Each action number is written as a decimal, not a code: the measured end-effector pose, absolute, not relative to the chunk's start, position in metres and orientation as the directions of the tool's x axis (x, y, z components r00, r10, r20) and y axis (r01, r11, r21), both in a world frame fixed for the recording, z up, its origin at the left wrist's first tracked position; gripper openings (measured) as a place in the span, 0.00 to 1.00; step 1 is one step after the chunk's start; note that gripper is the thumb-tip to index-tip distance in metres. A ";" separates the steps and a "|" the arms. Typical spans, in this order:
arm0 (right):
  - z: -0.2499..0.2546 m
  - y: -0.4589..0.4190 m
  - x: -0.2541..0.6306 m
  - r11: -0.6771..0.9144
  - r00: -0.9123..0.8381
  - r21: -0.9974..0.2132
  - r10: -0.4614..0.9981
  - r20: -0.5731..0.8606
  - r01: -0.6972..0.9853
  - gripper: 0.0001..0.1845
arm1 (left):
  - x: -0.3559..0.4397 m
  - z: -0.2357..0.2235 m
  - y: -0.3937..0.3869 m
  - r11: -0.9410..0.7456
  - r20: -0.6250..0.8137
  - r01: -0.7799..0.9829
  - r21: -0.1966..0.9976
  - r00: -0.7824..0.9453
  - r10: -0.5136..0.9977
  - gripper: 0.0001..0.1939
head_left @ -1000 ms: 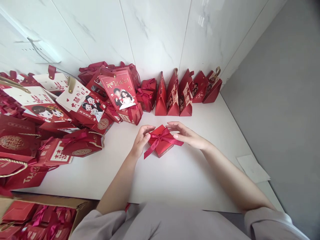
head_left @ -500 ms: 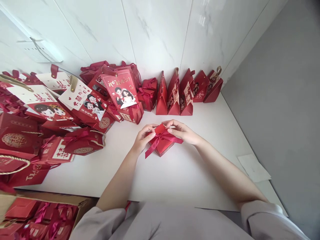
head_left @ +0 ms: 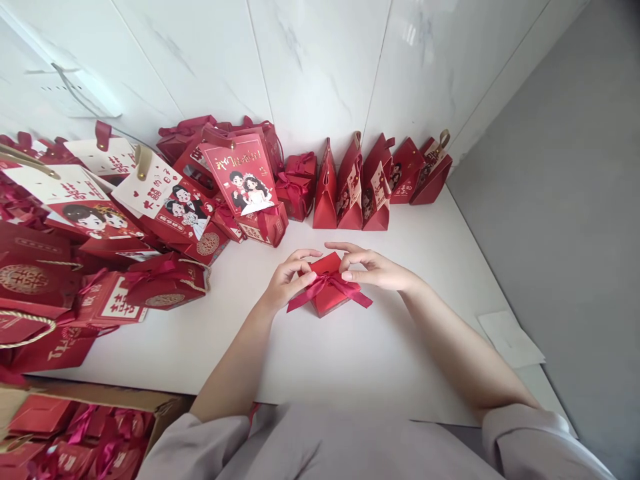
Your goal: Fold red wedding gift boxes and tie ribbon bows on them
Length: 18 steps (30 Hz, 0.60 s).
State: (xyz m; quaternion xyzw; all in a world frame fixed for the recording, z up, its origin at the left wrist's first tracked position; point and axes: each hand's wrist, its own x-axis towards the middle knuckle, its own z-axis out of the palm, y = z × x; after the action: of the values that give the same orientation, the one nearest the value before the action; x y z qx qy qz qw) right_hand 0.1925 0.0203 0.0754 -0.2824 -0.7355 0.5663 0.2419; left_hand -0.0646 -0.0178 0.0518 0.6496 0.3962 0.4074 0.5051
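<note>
A small red gift box [head_left: 326, 303] with a pointed top stands on the white table in front of me. Around its upper part runs a dark red ribbon [head_left: 327, 280] tied in a bow, its two tails spread out to either side. My left hand [head_left: 291, 280] pinches the bow's left loop between thumb and fingers. On the other side, my right hand [head_left: 369, 268] has thumb and index finger closed on the right loop, with other fingers stretched out behind the box top.
Several triangular red boxes [head_left: 350, 200] line the wall at the back. Many red and white gift boxes [head_left: 165, 207] crowd the table's left side. A cardboard carton [head_left: 167, 407] of red boxes stands at lower left. White paper [head_left: 510, 340] lies at right.
Both hands have shifted slightly down on the bow. The ribbon tails now spread wider and lower, and more of the box's red top shows between my hands.
</note>
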 end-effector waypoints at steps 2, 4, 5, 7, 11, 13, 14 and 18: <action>0.072 0.022 0.194 0.175 -0.747 -0.975 0.665 0.013 0.140 0.17 | -0.063 0.050 -0.016 -0.159 0.114 0.105 0.982 0.343 0.932 0.19; 0.068 0.023 0.193 0.148 -0.756 -0.983 0.655 0.015 0.108 0.19 | -0.061 0.048 -0.014 -0.145 0.111 0.080 0.986 0.330 0.938 0.20; 0.066 0.023 0.192 0.135 -0.754 -0.987 0.656 0.021 0.091 0.20 | -0.059 0.047 -0.013 -0.142 0.113 0.067 0.988 0.321 0.940 0.21; 0.064 0.023 0.191 0.113 -0.745 -0.991 0.667 0.026 0.067 0.21 | -0.057 0.047 -0.012 -0.141 0.116 0.062 0.988 0.310 0.944 0.21; 0.061 0.023 0.188 0.082 -0.733 -0.995 0.680 0.013 0.058 0.21 | -0.055 0.048 -0.013 -0.141 0.104 0.100 0.985 0.306 0.946 0.20; 0.061 0.023 0.188 0.076 -0.730 -0.995 0.683 0.000 0.072 0.22 | -0.056 0.050 -0.014 -0.149 0.108 0.114 0.982 0.305 0.946 0.20; 0.062 0.023 0.189 0.073 -0.728 -0.994 0.685 -0.008 0.080 0.22 | -0.057 0.050 -0.014 -0.156 0.112 0.125 0.980 0.302 0.947 0.20; 0.063 0.022 0.189 0.068 -0.723 -0.992 0.690 -0.029 0.105 0.22 | -0.060 0.053 -0.015 -0.188 0.127 0.188 0.964 0.293 0.948 0.20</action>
State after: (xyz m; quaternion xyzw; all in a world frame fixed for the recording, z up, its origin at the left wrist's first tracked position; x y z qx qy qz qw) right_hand 0.1890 0.0223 0.0630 -0.2873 -0.6917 0.6191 0.2362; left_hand -0.0599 -0.0148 0.0525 0.6547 0.4337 0.4065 0.4670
